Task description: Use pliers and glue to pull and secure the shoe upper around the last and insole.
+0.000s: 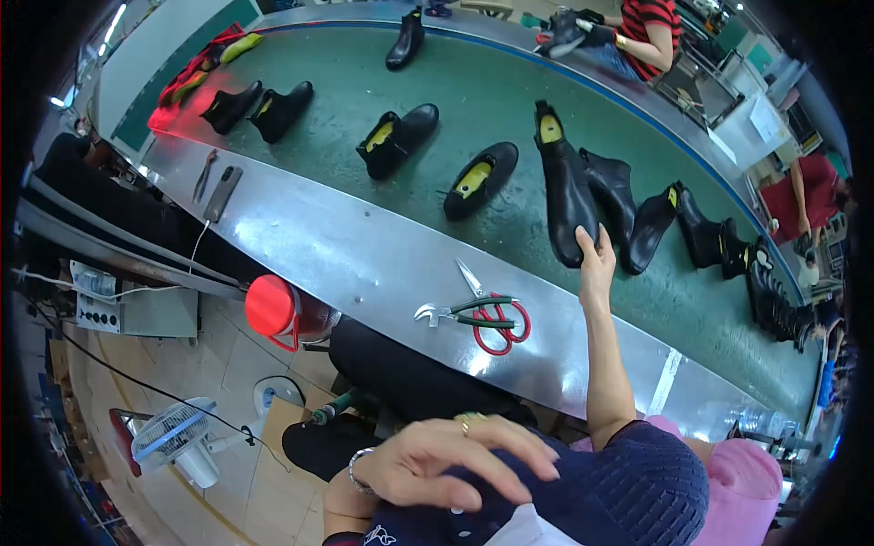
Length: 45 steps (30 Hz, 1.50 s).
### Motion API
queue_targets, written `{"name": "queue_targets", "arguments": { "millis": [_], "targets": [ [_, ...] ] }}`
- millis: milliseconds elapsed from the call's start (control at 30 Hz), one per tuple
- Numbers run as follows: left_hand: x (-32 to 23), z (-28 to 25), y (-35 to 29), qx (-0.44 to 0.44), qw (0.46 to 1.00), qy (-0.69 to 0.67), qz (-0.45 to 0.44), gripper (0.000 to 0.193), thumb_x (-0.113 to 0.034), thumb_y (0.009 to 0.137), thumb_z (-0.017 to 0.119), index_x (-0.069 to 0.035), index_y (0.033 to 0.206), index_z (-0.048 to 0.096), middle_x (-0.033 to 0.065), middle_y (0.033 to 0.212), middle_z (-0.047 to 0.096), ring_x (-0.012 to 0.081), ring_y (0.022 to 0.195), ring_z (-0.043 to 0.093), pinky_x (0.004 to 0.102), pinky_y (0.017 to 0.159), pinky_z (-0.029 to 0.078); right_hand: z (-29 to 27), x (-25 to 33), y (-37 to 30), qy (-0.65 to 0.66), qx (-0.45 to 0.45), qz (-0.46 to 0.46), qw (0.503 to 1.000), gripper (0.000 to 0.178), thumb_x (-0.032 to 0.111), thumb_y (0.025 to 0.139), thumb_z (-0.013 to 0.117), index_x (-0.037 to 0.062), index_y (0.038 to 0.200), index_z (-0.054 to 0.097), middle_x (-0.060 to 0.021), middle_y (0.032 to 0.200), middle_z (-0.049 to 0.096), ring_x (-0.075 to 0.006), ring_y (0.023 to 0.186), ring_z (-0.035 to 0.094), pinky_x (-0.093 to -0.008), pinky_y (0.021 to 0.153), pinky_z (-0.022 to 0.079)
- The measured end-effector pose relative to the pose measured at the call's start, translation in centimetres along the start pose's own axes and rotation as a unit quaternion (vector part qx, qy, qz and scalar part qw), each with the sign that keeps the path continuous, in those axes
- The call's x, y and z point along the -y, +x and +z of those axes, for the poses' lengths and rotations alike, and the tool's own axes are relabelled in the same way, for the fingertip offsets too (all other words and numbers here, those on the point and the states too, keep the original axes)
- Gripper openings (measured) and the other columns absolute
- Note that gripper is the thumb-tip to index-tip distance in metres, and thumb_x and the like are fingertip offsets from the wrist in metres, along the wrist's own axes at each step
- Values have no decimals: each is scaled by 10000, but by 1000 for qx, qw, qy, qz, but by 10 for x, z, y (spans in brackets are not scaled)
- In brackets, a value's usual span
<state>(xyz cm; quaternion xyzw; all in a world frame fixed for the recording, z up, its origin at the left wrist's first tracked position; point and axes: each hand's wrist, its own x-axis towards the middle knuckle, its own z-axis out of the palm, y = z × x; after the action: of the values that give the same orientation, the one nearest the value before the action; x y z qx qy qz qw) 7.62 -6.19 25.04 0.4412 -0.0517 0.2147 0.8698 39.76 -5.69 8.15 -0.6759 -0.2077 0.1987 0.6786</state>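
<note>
My right hand (596, 264) reaches out over the green conveyor and grips the toe of a black ankle boot (566, 196), thumb on top. Its opening, with a yellow insole, points away from me. Close against it on the right lies another black boot (612, 187). My left hand (455, 460), with a ring and a bracelet, hovers near my body, fingers apart and holding nothing. On the metal ledge in front of me, red-handled scissors (503, 332) lie crossed with green-handled pincers (464, 315).
More black boots (398, 141) stand or lie along the green belt (337, 82), several bunched at the right. A phone (222, 193) rests on the metal ledge (273, 214). Below it are a red-lidded jug (271, 307) and a fan (177, 437). Co-workers sit across the belt.
</note>
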Motion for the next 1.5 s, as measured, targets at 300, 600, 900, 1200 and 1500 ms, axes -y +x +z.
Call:
{"name": "queue_targets", "arguments": {
  "millis": [300, 600, 900, 1200, 1500],
  "targets": [
    [-13, 18, 13, -13, 998, -62, 31, 135, -131, 856, 644, -5, 826, 684, 195, 981, 650, 417, 1109, 562, 496, 944, 409, 15, -52, 12, -351, 82, -186, 914, 428, 141, 827, 648, 53, 1243, 592, -188, 1284, 559, -334, 1206, 518, -384, 1030, 399],
    [-12, 4, 13, 117, 992, 13, 36, 145, -43, 896, 598, 82, 937, 657, 241, 975, 646, 436, 1017, 601, 470, 863, 479, 39, -76, -45, -321, 149, -153, 923, 357, 217, 886, 619, 48, 1200, 611, -213, 1237, 569, -369, 1135, 554, -406, 961, 444],
    [-4, -13, 19, 130, 947, 294, -23, 124, -20, 799, 695, 15, 918, 684, 143, 938, 685, 298, 931, 664, 363, 832, 514, 7, -114, -72, -248, 132, -238, 930, 237, 209, 851, 659, 33, 1008, 678, -175, 1193, 565, -357, 1136, 530, -410, 980, 432],
    [152, -246, -68, -293, 455, 807, -238, 557, -337, 955, 508, -74, 1431, 390, 176, 1541, 254, 386, 1416, 208, 551, 1118, 183, 11, -118, -74, -236, 123, -268, 926, 183, 209, 848, 662, 43, 920, 691, -124, 1112, 603, -326, 1153, 523, -403, 982, 430],
    [151, -244, -66, -301, 499, 783, -216, 634, -363, 923, 557, -123, 1472, 351, 146, 1560, 235, 348, 1446, 174, 558, 1140, 125, 10, -117, -71, -228, 118, -245, 935, 182, 209, 861, 657, 41, 907, 710, -108, 1116, 621, -322, 1183, 510, -409, 1016, 405]
  ]
}}
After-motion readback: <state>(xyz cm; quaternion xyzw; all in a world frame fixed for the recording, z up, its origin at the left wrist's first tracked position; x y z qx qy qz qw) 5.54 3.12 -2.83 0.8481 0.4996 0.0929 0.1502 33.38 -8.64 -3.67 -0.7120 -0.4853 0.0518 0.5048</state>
